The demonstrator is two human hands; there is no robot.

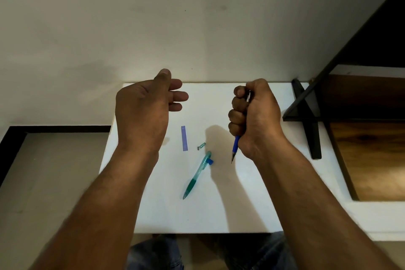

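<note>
My right hand (254,116) grips a blue mechanical pencil (235,146) in a fist, tip pointing down above the white table (241,204); a metal end shows at the top of the fist. My left hand (146,103) hovers over the table's left part, fingers loosely extended and holding nothing. On the table between my hands lie a teal pen (197,174) with a blue cap piece at its upper end, a small teal part (201,146) and a thin blue strip (184,138).
A pale wall rises behind the table. Black bars (306,112) of a frame stand at the right, crossing the table's far right corner, beside a wooden surface (368,160). Grey floor lies to the left. My knees in jeans show below the table's front edge.
</note>
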